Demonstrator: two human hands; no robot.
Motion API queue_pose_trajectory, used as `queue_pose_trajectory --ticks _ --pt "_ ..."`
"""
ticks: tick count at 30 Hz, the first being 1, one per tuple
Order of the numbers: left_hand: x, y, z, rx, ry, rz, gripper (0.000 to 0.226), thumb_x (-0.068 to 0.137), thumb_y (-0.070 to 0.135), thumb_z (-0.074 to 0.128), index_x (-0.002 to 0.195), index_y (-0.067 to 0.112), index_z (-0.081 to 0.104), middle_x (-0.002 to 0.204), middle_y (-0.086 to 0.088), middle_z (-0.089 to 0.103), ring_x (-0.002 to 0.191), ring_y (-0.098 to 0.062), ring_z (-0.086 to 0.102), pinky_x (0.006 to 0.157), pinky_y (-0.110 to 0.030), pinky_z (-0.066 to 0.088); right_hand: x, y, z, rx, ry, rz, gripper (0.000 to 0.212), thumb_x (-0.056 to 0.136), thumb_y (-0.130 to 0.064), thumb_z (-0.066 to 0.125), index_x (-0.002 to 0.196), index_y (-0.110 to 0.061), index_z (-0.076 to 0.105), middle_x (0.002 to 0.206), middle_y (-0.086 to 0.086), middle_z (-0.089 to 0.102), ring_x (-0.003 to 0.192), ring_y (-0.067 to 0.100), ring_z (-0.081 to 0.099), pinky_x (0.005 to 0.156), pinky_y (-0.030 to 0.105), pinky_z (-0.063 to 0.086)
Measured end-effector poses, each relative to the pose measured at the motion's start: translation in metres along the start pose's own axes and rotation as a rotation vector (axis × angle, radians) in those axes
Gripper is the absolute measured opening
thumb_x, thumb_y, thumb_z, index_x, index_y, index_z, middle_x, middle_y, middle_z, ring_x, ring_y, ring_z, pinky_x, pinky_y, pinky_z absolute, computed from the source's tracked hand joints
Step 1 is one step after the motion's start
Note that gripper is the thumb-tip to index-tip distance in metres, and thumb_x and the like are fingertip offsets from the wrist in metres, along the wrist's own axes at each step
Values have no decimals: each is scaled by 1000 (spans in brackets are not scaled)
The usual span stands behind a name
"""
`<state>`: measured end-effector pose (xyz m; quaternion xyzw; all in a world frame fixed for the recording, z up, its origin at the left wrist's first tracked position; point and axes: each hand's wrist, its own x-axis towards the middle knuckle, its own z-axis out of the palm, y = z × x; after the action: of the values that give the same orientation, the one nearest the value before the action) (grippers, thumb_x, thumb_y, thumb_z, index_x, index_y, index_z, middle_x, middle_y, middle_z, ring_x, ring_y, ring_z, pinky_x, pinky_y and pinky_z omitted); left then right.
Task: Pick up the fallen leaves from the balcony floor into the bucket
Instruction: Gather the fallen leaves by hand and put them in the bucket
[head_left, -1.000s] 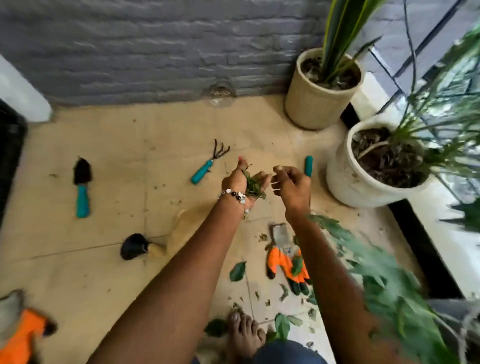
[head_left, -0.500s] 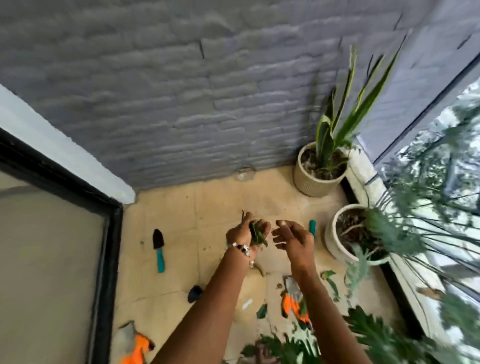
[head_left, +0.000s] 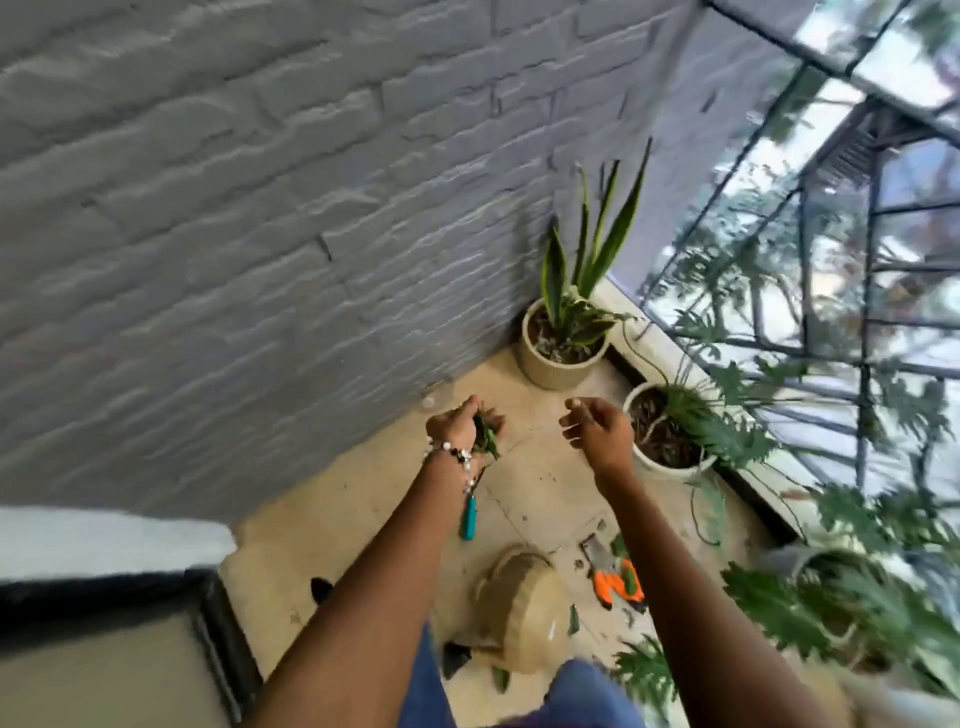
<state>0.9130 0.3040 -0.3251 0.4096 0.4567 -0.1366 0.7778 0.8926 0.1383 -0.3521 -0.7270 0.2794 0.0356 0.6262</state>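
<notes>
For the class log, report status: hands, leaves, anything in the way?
Left hand grips leaves. Right hand open, holding nothing. No bucket identifiable. More leaves and orange glove on floor.

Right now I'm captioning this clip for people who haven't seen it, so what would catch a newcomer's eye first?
Two bare arms reach out mid-frame: the left hand grips a bunch of green leaves, while the right hand hangs loosely curled and holds nothing. Behind them a snake plant in a beige pot stands in the corner against the grey brick wall. An orange glove lies on the floor nearer the person.
</notes>
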Motion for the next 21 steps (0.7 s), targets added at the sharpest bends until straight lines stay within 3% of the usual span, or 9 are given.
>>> queue_pose_trajectory --ticks 3,6,7,9,11,16,21 --pt "15 45 2 218 -94 -26 25 95 6 56 71 2 54 55 -14 63 42 -20 60 46 -34 56 -5 -12 13 83 208 104 18 98 -13 53 92 -3 67 68 10 64 55 19 56 51 26 44" --pt "36 78 6 428 -149 -74 20 82 17 73 82 0 63 92 -26 70 73 -32 70 73 -50 59 -20 -23 27 128 348 184 22 99 -13 51 81 -9 64 65 6 62 55 18 54 54 28 42" --pt "37 83 9 457 -162 -92 18 83 16 72 84 0 64 91 -26 69 74 -32 69 71 -49 59 -27 -25 31 148 382 211 24 100 -14 50 79 -11 62 66 6 61 54 17 53 53 27 42" --pt "31 89 20 485 -192 -123 16 93 9 61 80 -1 60 71 -19 66 55 -26 65 52 -37 58 -37 -21 34 187 447 254 24 100 -15 50 80 -13 62 69 7 63 56 17 54 52 26 42" --pt "31 81 35 520 -275 -178 22 97 7 55 77 -1 59 57 -13 64 43 -20 62 44 -31 55 -44 -11 31 227 513 292 22 99 -17 52 82 -12 64 70 7 65 58 19 56 53 27 43" --pt "28 46 59 748 -390 -237 28 97 6 53 70 -1 58 48 -9 60 41 -20 58 50 -32 53 -75 23 22 326 715 376 19 99 -14 52 86 -5 64 68 8 64 57 18 55 52 27 42" --pt "29 -2 81 911 -458 -279 25 98 7 53 74 -1 58 50 -11 61 51 -24 58 51 -32 53 -93 63 9 356 791 423 22 97 -16 55 85 -1 65 65 6 64 55 18 56 48 24 42"
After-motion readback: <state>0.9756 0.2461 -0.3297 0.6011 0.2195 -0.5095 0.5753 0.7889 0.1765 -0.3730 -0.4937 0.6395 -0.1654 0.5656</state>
